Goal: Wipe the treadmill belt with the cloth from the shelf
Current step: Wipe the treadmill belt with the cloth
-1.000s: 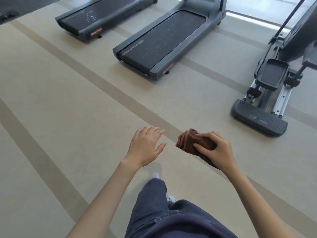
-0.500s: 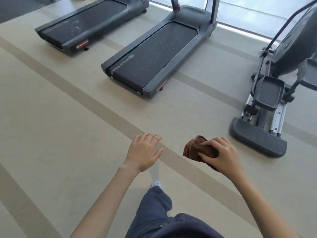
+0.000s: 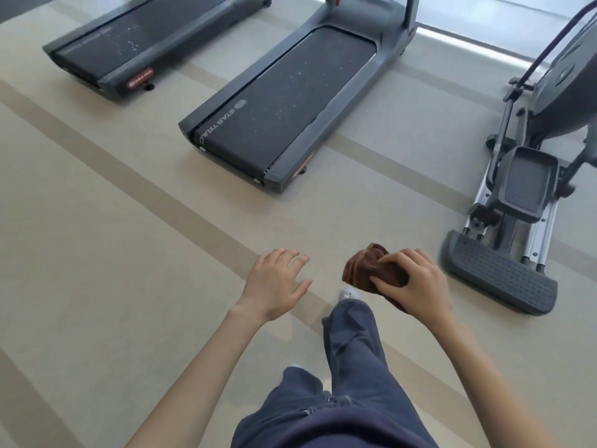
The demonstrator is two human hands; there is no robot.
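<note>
A: Head view, looking down at both hands over a beige floor [image 3: 97, 253] crossed by darker stripes. What is the right hand [image 3: 415, 282] doing?

B: Its fingers [image 3: 387, 258] are clenched around a bunched brown cloth [image 3: 368, 266], thumb pressed along the near side. The cloth sticks out toward ten o'clock from the fist, up in the air and clear of the floor.

A: And the left hand [image 3: 276, 286]?

B: Empty, palm down, fingers spread and relaxed, just beside the cloth at its nine o'clock and not touching it.

A: Where is the treadmill [image 3: 339, 101]?

B: At twelve o'clock from the hands, well apart from them. Its dark belt [image 3: 284, 98] runs away toward one o'clock and carries pale specks. White lettering reads along the near left edge.

A: Anything else around?

B: A second treadmill [image 3: 139, 43] lies at ten o'clock, farther off. An elliptical trainer [image 3: 517, 202] stands at two o'clock, its ribbed foot plate nearest the right hand. Below the hands, a leg in blue jeans [image 3: 355, 357] steps forward with a pale shoe [image 3: 349, 294] at its tip.
</note>
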